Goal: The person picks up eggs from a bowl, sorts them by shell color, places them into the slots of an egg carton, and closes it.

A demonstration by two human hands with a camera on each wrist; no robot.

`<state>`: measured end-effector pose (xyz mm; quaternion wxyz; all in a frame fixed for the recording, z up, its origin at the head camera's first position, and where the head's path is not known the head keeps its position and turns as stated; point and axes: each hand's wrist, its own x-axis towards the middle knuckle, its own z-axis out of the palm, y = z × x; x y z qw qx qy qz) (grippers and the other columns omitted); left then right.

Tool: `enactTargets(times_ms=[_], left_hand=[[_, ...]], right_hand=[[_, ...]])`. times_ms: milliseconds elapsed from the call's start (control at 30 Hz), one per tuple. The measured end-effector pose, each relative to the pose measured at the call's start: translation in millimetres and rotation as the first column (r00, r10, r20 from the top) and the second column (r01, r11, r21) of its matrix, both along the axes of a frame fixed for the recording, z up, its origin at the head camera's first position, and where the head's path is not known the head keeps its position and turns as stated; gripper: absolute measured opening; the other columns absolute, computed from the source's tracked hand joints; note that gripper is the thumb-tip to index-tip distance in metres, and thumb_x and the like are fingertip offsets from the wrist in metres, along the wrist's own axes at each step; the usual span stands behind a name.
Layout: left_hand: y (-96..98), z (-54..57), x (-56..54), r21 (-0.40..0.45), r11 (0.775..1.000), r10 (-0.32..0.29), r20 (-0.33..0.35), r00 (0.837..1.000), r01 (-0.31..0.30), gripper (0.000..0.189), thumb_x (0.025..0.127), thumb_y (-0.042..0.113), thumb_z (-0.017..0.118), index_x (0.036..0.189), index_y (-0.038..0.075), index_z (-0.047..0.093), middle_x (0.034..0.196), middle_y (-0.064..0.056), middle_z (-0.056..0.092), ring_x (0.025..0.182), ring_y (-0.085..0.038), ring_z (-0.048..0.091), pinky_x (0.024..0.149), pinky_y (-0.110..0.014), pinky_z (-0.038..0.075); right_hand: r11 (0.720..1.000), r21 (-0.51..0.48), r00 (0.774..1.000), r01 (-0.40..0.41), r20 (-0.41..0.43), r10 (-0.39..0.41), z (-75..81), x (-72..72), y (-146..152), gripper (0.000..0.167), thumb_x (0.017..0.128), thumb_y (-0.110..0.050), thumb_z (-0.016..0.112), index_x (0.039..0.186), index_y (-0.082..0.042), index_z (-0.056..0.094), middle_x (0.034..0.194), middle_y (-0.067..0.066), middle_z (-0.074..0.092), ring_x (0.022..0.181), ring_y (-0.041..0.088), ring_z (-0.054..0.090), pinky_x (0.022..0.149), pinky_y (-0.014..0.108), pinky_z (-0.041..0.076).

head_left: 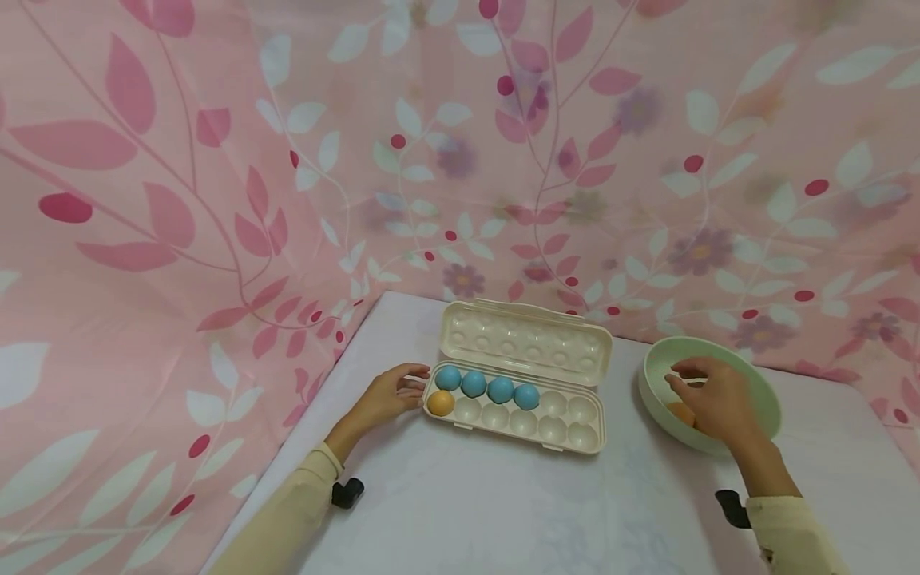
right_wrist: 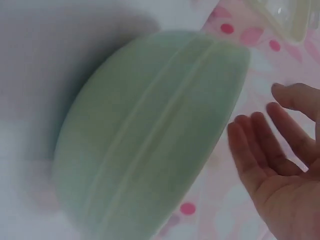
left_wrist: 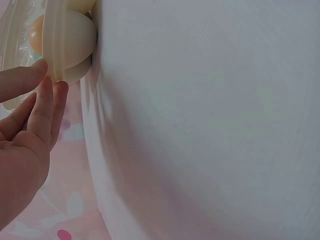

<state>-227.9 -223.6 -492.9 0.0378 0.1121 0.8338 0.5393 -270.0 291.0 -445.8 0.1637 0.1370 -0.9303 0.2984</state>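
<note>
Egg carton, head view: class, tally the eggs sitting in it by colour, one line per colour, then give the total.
Blue eggs in the egg carton: 4
Orange egg in the egg carton: 1
Total: 5

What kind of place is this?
Maybe a little corner set up for filming: a flowery pink backdrop hangs behind a white-covered table with an egg carton and pale green bowl.
</note>
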Motion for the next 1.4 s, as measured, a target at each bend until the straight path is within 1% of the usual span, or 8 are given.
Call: enactTargets(times_ms=[133, 400, 633, 867, 1000, 1167, 1267, 1400], left_hand=[[1.9, 12.1, 5.2, 0.009, 1.0, -0.019, 0.013, 1.0, 0.019, 0.054, 0.083, -0.014, 0.066, 0.133, -0.012, 0.048, 0.129, -0.031, 0.054, 0.112, -0.044, 0.059, 0.089, -0.037, 0.054], [-3.8, -16.0, -7.6, 0.004, 1.0, 0.007, -0.006, 1.0, -0.007, 0.055, 0.083, -0.011, 0.068, 0.135, -0.005, 0.05, 0.128, -0.024, 0.057, 0.111, -0.037, 0.061, 0.089, -0.038, 0.054], [-5.8, -18.7, -10.1, 0.034, 0.999, 0.0, 0.012, 1.0, 0.0, 0.056, 0.082, -0.012, 0.069, 0.134, -0.002, 0.052, 0.128, -0.019, 0.058, 0.11, -0.032, 0.062, 0.088, -0.029, 0.054], [-5.1, -18.6, -10.6, 0.009, 1.0, 0.001, 0.006, 1.0, -0.001, 0.057, 0.081, -0.013, 0.069, 0.134, -0.002, 0.052, 0.128, -0.018, 0.058, 0.11, -0.031, 0.062, 0.09, -0.032, 0.053], [-4.5, -18.7, -11.0, -0.007, 1.0, 0.008, 0.015, 1.0, -0.008, 0.057, 0.081, -0.013, 0.069, 0.134, -0.002, 0.052, 0.128, -0.018, 0.058, 0.11, -0.031, 0.062, 0.09, -0.032, 0.053], [-4.4, -17.7, -10.9, -0.001, 1.0, 0.017, 0.023, 1.0, -0.017, 0.057, 0.081, -0.013, 0.069, 0.134, -0.002, 0.052, 0.128, -0.019, 0.058, 0.11, -0.032, 0.062, 0.091, -0.035, 0.053], [-3.9, -17.2, -11.0, -0.002, 1.0, 0.024, 0.021, 0.999, -0.024, 0.057, 0.081, -0.014, 0.069, 0.134, -0.002, 0.052, 0.128, -0.019, 0.058, 0.11, -0.032, 0.062, 0.091, -0.035, 0.053], [-3.6, -16.7, -11.0, -0.005, 0.999, 0.031, 0.027, 0.999, -0.031, 0.059, 0.079, -0.015, 0.07, 0.134, -0.002, 0.052, 0.127, -0.018, 0.059, 0.109, -0.031, 0.063, 0.089, -0.031, 0.054]], right_hand=[[0.992, 0.128, 0.992, -0.006, 0.128, -0.011, 2.6, 0.9, 21.6, 0.03, 0.088, -0.019, 0.071, 0.106, 0.005, 0.069, 0.103, 0.025, 0.068, 0.092, 0.045, 0.064, 0.072, 0.054, 0.053], [0.952, 0.307, 0.94, 0.0, 0.324, -0.105, 5.4, -0.5, 45.5, 0.042, 0.084, -0.021, 0.072, 0.106, 0.014, 0.065, 0.107, 0.035, 0.062, 0.098, 0.053, 0.055, 0.081, 0.064, 0.046], [0.939, 0.344, 0.912, 0.009, 0.381, -0.149, -2.1, -4.2, 54.8, 0.043, 0.084, -0.021, 0.067, 0.104, 0.018, 0.063, 0.106, 0.036, 0.061, 0.098, 0.054, 0.054, 0.08, 0.064, 0.046], [0.93, 0.366, 0.914, 0.027, 0.368, -0.171, -7.0, -8.5, 64.3, 0.036, 0.08, -0.013, 0.061, 0.099, 0.018, 0.063, 0.1, 0.037, 0.061, 0.09, 0.054, 0.057, 0.074, 0.062, 0.048], [0.929, 0.368, 0.902, 0.047, 0.383, -0.197, -10.0, -9.6, 68.1, 0.024, 0.079, -0.014, 0.058, 0.082, 0.009, 0.064, 0.081, 0.025, 0.062, 0.072, 0.041, 0.057, 0.062, 0.051, 0.049], [0.936, 0.349, 0.887, 0.05, 0.415, -0.202, -11.4, -9.2, 66.8, 0.021, 0.08, -0.017, 0.058, 0.063, -0.005, 0.053, 0.061, 0.004, 0.046, 0.059, 0.024, 0.042, 0.05, 0.034, 0.033], [0.937, 0.345, 0.889, 0.051, 0.412, -0.2, -11.9, -8.5, 63.9, 0.025, 0.079, -0.017, 0.059, 0.058, -0.008, 0.051, 0.057, 0.0, 0.041, 0.057, 0.021, 0.039, 0.05, 0.032, 0.031], [0.931, 0.362, 0.904, 0.04, 0.385, -0.189, -15.4, -9.2, 62.9, 0.023, 0.077, -0.016, 0.061, 0.057, -0.005, 0.056, 0.056, -0.001, 0.047, 0.056, 0.021, 0.042, 0.051, 0.033, 0.036]])
